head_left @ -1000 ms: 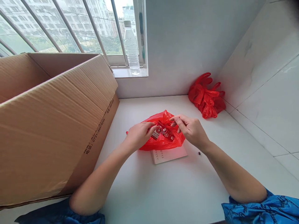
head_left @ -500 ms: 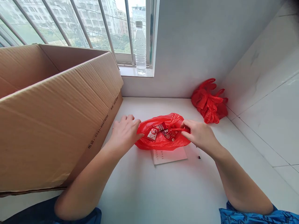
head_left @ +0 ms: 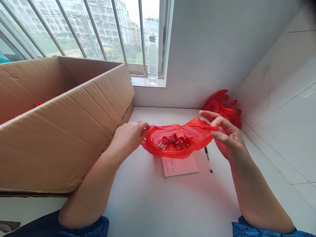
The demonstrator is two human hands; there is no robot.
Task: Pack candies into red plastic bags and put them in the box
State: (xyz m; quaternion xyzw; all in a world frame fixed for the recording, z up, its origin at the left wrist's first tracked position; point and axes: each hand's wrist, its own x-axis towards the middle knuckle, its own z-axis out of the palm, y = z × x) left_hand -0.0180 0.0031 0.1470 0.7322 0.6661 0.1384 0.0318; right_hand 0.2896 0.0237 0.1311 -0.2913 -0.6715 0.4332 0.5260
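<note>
A thin red plastic bag is stretched between my two hands, its mouth wide and facing me. Inside it lie several small red-and-white wrapped packets. My left hand pinches the bag's left rim between thumb and fingers. With my right hand I grip the right rim or handle of the bag, thumb against fingers, the other fingertips partly extended. Beneath the bag, a notepad with handwritten lines lies on the white table, its far part covered.
On the left stands a large open cardboard box, with something red inside. A pen lies right of the notepad. More red plastic bags are bunched in the far right corner. A water bottle stands on the windowsill.
My right hand has moved right and up, drawing the bag's right side out wider. More of the pen now shows. The view has shifted slightly.
</note>
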